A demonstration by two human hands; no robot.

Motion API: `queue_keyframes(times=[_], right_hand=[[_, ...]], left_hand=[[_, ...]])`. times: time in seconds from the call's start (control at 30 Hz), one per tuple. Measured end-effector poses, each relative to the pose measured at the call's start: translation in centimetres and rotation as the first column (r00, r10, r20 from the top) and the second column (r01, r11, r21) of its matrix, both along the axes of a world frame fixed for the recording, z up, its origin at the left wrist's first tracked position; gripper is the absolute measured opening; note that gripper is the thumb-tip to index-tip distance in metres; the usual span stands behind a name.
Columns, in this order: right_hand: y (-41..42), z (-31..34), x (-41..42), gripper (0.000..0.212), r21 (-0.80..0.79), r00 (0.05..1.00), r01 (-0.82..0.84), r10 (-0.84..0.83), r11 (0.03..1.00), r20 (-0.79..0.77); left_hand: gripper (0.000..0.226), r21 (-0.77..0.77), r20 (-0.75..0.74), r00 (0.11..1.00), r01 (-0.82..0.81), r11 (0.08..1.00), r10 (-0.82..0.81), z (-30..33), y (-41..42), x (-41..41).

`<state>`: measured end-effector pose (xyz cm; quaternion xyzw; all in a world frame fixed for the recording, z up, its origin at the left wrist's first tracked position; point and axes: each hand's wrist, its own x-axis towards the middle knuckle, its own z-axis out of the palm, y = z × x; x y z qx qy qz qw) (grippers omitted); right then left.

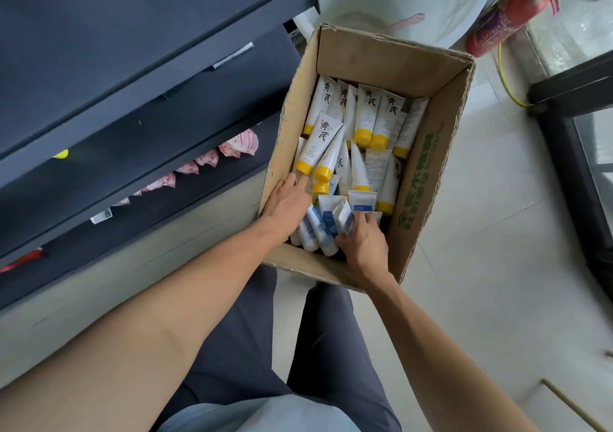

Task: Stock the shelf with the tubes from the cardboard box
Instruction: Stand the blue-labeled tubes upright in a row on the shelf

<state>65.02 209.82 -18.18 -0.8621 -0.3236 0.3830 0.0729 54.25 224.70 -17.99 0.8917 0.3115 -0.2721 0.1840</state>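
the box (428, 179) stands open on the floor (497, 265) in the centre right of the frame, its left wall just beside the dark shelf (132, 93) that fills the upper left. inside lie many white tubes: those in the upper part of the box have yellow caps and large dark characters, the yellow tubes (365, 116), packed side by side with caps toward the lower edge of the frame; more lie loosely below them. near the lower end of the box sit the blue tubes (323, 229), white with blue labels, jumbled and overlapping.

the left hand (287, 204) reaches into the box along its left wall, fingers stretched and relaxed, fingertips touching the cap end of a yellow tube; its grip is loose and holds nothing. the right hand (363, 237) is inside the lower end of the box, fingers curled round the flat end of a blue tube, its grip closed on it.

on a lower level of the shelf a row of pink packets (205, 166) runs diagonally. a yellow dot (60, 153) shows on a shelf edge at left. at upper right a red extinguisher (501, 23) stands beside a white tub (431, 0), with a yellow hose (507, 83) on the floor. the person's dark trousers (265, 348) fill the lower middle.
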Motion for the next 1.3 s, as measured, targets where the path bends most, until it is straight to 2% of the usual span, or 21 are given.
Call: queue_keyframes(times=[0.1,0.2,0.27,0.33,0.5,0.6,0.67,0.8,0.93,1.07,1.13,1.23,1.3], right_hand=[[-0.5,0.1,0.2,0.028,0.045,0.995,0.088,-0.086,0.995,-0.045],[-0.8,0.2,0.5,0.016,0.080,0.974,0.214,-0.207,0.974,-0.090],[-1.1,0.5,0.7,0.011,0.096,0.940,0.325,-0.311,0.941,-0.138],[-1.3,0.8,1.0,0.010,0.116,0.906,0.407,-0.385,0.906,-0.173],[-1.1,1.8,2.4,0.004,0.164,0.854,0.507,-0.466,0.847,-0.232],[-0.5,3.9,3.4,0.004,0.213,0.841,0.528,-0.470,0.822,-0.269],[0.0,4.7,4.2,0.004,0.232,0.826,0.549,-0.479,0.803,-0.297],[1.5,8.5,6.0,0.008,0.318,0.878,0.464,-0.384,0.827,-0.285],[2.9,12.8,7.0,0.008,0.388,0.910,0.386,-0.276,0.837,-0.310],[4.3,18.1,6.7,0.037,0.500,0.948,0.252,-0.108,0.829,-0.299],[4.9,20.7,6.4,0.033,0.534,0.957,0.182,-0.023,0.826,-0.290],[6.1,24.7,5.3,0.014,0.574,0.959,0.085,0.089,0.814,-0.268],[7.1,27.3,4.2,0.016,0.621,0.957,0.028,0.159,0.784,-0.244]], left_hand=[[0.017,-0.073,0.051,0.989,-0.132,0.989,0.136,-0.1,0.0,0.1],[0.032,-0.200,0.006,0.959,-0.276,0.940,0.283,0.4,-1.0,0.6],[0.040,-0.266,-0.004,0.895,-0.430,0.863,0.445,0.5,-2.1,0.8],[0.038,-0.274,0.024,0.813,-0.554,0.786,0.582,0.4,-3.1,0.9],[0.017,-0.199,0.058,0.673,-0.716,0.669,0.737,1.0,-4.2,0.6],[0.039,-0.306,0.060,0.550,-0.784,0.540,0.833,2.4,-4.8,0.4],[0.042,-0.359,0.064,0.542,-0.771,0.526,0.838,3.0,-5.1,0.4],[0.021,-0.397,0.201,0.533,-0.722,0.566,0.822,6.7,-5.1,-0.1],[0.016,-0.417,0.337,0.494,-0.685,0.597,0.802,11.6,-4.1,-1.0],[0.016,-0.484,0.440,0.396,-0.652,0.584,0.806,17.0,-3.4,-2.9],[0.016,-0.505,0.487,0.353,-0.633,0.587,0.799,19.8,-3.3,-4.0],[0.019,-0.514,0.555,0.282,-0.624,0.589,0.783,24.2,-2.9,-6.0],[0.022,-0.528,0.597,0.220,-0.617,0.584,0.772,27.1,-2.3,-7.7]])
